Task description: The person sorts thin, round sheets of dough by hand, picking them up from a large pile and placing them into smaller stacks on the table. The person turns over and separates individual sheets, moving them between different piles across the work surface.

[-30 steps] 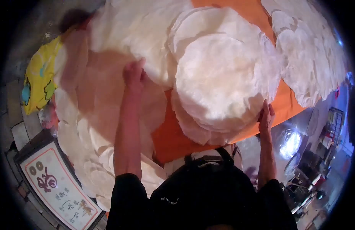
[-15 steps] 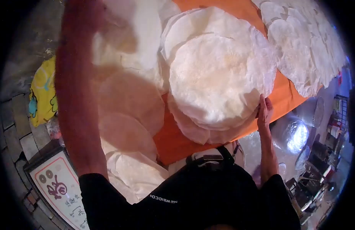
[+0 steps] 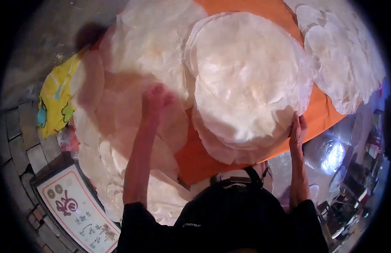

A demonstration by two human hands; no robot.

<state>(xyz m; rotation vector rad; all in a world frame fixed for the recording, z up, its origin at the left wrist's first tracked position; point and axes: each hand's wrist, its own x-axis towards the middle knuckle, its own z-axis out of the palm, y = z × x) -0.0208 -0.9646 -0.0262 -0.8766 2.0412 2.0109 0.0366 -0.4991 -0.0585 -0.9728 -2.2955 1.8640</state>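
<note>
A stack of large, thin, round flatbreads (image 3: 250, 71) lies on the orange cloth in the middle. My right hand (image 3: 297, 127) is at the stack's lower right edge, its fingers closed on the rim. My left hand (image 3: 159, 100), blurred by motion, is over the left pile of flatbreads (image 3: 157, 42). Its fingers are too smeared to read, and I see no sheet in it. Shadows from my arm fall across the left pile.
Overlapping flatbreads (image 3: 337, 59) cover the far right of the orange cloth (image 3: 199, 158). A framed sign with writing (image 3: 77, 211) stands at lower left, near a yellow printed bag (image 3: 56, 101). A shiny plastic-wrapped bundle (image 3: 330, 156) and clutter sit at right.
My left hand has come back from beyond the far edge of view to above the left pile. My right hand keeps its place at the stack's rim. The view has shifted slightly.
</note>
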